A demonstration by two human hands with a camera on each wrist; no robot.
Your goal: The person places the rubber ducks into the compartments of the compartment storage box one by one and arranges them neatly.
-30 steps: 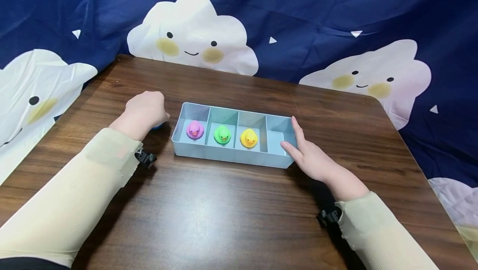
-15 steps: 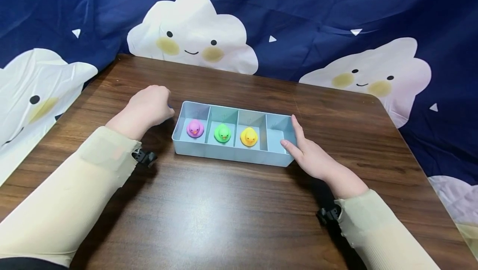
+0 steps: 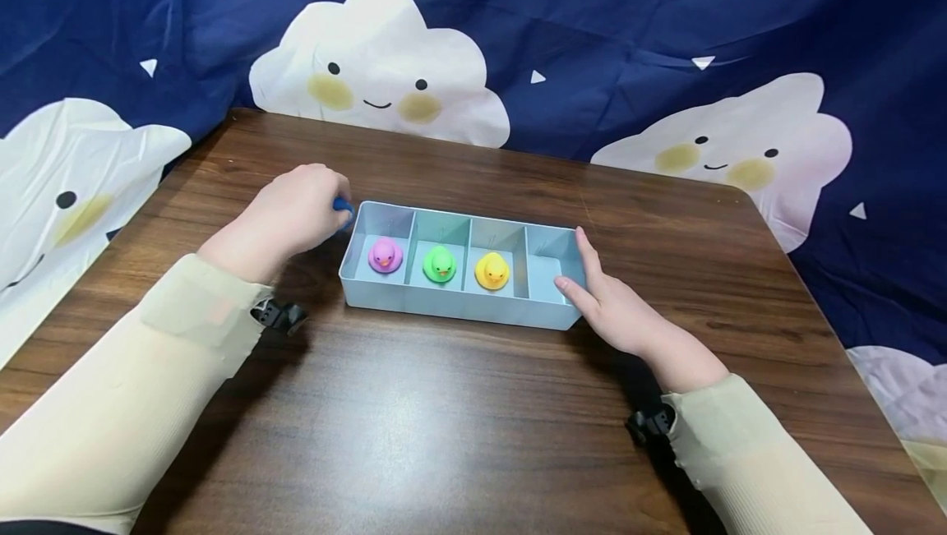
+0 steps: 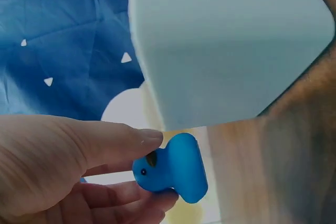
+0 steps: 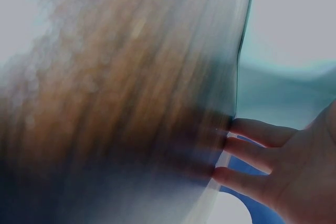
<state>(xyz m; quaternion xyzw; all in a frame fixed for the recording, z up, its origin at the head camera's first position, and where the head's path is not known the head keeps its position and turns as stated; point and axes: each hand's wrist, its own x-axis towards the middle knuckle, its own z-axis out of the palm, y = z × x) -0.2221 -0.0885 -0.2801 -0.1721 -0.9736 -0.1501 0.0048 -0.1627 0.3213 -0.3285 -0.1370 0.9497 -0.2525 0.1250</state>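
Note:
My left hand (image 3: 296,208) is just beyond the left end of a pale blue divided box (image 3: 455,306). It pinches a small blue rubber duck (image 4: 188,167) between thumb and fingers; the left wrist view has the duck's head towards my palm, close to the box's end wall (image 4: 226,72). My right hand (image 3: 620,313) holds the other end of the box, thumb over the rim on the inside and straight fingers (image 5: 252,179) along the outside. A purple duck (image 3: 385,255), a green duck (image 3: 440,265) and a yellow duck (image 3: 491,271) sit one per compartment, from the left.
The box stands on a dark wood-grain table (image 3: 399,420). Behind the table's far edge hangs a dark blue cloth (image 3: 562,17) printed with white smiling clouds. A small black device (image 3: 279,317) shows at my left wrist, another device (image 3: 649,425) at my right.
My left hand has moved right and away from me, bringing the blue duck up beside the box's left end. The right hand and the box have stayed in place.

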